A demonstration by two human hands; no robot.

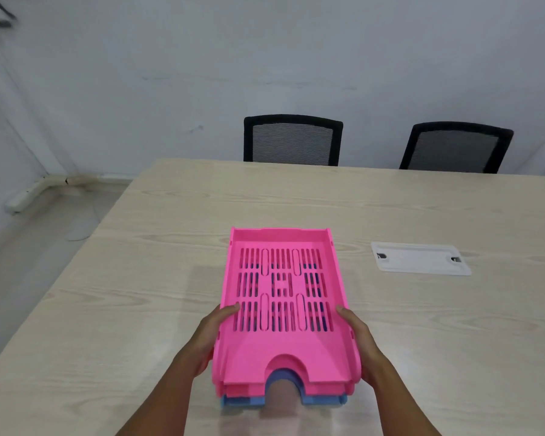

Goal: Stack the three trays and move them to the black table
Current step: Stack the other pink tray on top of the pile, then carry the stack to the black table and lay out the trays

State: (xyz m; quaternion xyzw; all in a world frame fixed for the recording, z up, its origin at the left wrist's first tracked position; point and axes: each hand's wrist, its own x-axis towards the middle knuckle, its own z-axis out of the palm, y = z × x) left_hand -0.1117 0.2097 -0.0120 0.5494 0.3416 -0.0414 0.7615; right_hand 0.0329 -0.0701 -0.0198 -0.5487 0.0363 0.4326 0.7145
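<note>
Three slotted letter trays are nested in one stack on the light wood table (422, 325). A bright pink tray (283, 350) is on top, a darker pink tray (233, 392) shows just under it, and a blue tray (321, 399) is at the bottom. My left hand (206, 338) grips the stack's left side, thumb over the top rim. My right hand (357, 341) grips the right side the same way. The stack's near end looks slightly raised off the table. No black table is in view.
A white cable hatch (420, 258) is set into the table to the right of the stack. Two black mesh chairs (293, 140) (456, 147) stand behind the far edge. The table's left edge drops to grey floor (29, 262), with a white pipe along the wall.
</note>
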